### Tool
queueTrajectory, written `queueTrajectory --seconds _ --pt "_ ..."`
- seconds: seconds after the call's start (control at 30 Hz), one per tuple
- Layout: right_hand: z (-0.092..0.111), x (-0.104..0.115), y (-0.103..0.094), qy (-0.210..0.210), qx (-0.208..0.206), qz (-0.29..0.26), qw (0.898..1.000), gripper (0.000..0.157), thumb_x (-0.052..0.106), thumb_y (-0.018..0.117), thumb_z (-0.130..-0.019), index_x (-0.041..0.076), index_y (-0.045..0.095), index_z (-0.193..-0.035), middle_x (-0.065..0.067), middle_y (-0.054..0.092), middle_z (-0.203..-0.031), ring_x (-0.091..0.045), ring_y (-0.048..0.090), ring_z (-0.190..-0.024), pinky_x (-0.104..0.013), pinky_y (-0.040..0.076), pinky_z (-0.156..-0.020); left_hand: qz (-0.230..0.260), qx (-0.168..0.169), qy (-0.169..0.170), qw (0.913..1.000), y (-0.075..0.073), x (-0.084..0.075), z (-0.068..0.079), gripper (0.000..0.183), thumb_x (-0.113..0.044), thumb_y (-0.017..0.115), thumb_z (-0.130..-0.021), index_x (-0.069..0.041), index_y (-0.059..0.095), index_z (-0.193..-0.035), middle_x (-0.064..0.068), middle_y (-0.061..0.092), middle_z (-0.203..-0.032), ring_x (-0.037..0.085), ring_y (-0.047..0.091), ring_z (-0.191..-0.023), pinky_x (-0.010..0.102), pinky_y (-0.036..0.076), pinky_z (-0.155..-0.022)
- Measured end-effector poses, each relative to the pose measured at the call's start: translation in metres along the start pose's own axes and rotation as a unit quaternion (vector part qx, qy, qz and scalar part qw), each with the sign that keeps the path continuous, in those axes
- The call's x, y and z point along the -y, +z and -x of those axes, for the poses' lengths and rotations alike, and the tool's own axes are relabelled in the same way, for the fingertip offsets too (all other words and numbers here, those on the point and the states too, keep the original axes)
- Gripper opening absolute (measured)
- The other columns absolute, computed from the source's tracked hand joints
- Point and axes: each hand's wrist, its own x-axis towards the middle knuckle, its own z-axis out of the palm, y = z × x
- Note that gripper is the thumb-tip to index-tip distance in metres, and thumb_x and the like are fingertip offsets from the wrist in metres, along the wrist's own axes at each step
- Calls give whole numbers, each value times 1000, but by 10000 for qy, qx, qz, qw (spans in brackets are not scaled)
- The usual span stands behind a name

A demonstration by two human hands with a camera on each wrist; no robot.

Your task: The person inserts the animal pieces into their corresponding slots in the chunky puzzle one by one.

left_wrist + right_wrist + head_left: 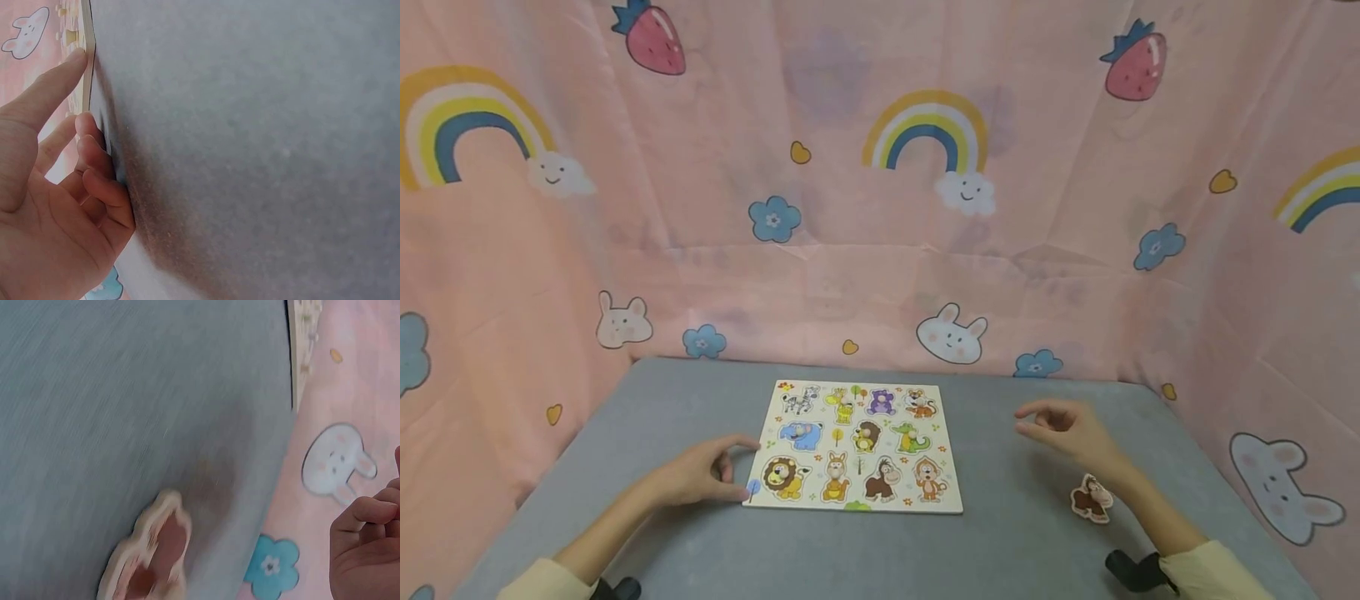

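A white animal puzzle board (952,493) lies on the grey table, with animal shapes in three rows. My left hand (696,477) is at its left edge, thumb near the front corner and index finger farther up. In the left wrist view, the thumb meets the side of the board and the other fingers curve loosely. My right hand (1070,433) hovers right of the board, holding nothing, with a gap between thumb and index finger. Below that hand, near its wrist, a loose gorilla puzzle piece (1092,500) lies on the table, picture up.
The grey table (992,533) carries the board and the loose piece. A pink cloth (850,283) printed with rainbows, rabbits and flowers rises behind the table and along both sides. Dark wrist straps show at both sleeves.
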Motion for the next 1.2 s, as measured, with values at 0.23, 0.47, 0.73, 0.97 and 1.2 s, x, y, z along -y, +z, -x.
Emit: queueTrajectory --seconds 0.23,0.47,0.73,0.97,1.2 --pt "14 -8 -10 263 -24 -8 9997 19 6 72 -95 3 72 -114 -9 50 -65 -18 37 -53 -35 40 -51 30 27 -20 10000 1 1 4 68 -20 88 -81 -2 56 -138 0 57 -75 14 50 -64 27 41 -59" --pt "40 -17 -17 539 -177 -36 9984 23 4 70 -96 -8 67 -115 -6 47 -64 -15 32 -43 -38 37 -39 16 37 57 10000 2 1 2 66 -20 87 -82 -2 56 -137 -1 57 -74 12 50 -64 26 40 -59" --pt "65 -27 -29 800 -115 -81 9967 26 2 68 -97 -12 63 -119 -9 47 -61 -34 44 -47 -41 48 -47 -27 21 49 10000 1 1 2 66 -20 87 -82 -2 56 -137 -2 57 -74 12 50 -64 26 40 -58" --pt "78 -39 -38 374 -178 241 9988 17 -5 69 -94 -10 68 -110 -6 45 -60 -21 44 -49 -34 45 -49 -21 9 35 10000 0 2 1 65 -19 87 -82 -3 56 -137 -1 57 -74 12 49 -64 26 40 -58" --pt "88 -43 -46 671 -184 591 9958 14 0 72 -93 -3 72 -107 -2 41 -62 -15 36 -51 -31 38 -49 9 25 -21 10000 0 1 -1 66 -20 87 -82 -3 56 -138 -1 57 -75 13 49 -64 26 40 -57"
